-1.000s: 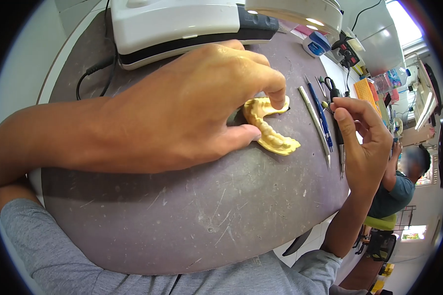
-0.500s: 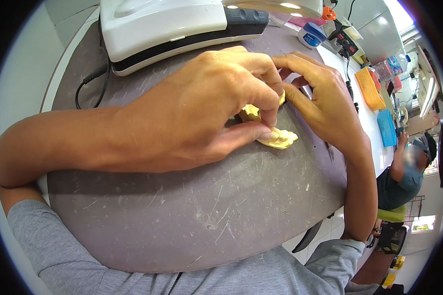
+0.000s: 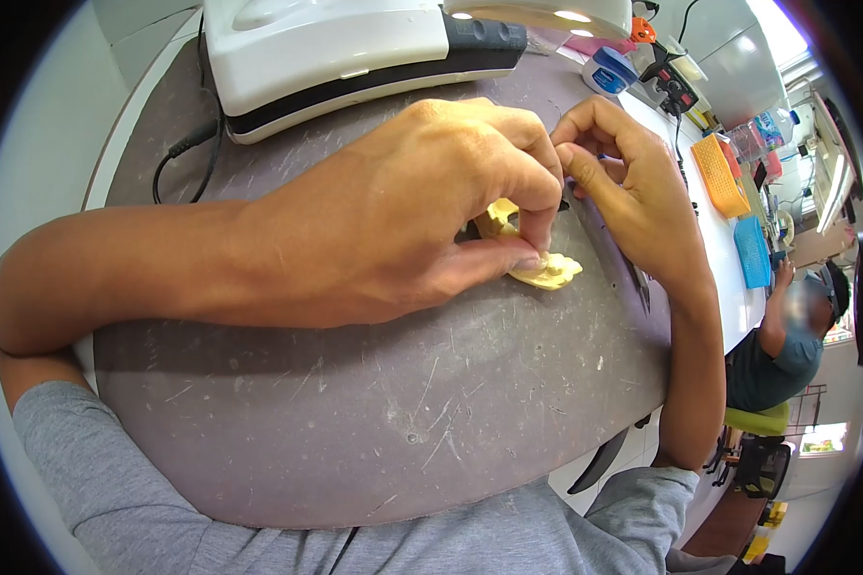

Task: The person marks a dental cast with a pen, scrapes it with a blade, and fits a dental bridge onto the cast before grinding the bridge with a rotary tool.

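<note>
Head view: white machine beyond; left hand grips, half-hides yellow cast (right hand, hold unclear).

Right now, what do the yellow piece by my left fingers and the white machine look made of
Yellow piece: perhaps plaster, mostly matte, judging by its opaque, lumpy surface; resin is possible. White machine: likely glossy plastic, given its smooth curves and reflections.
</note>
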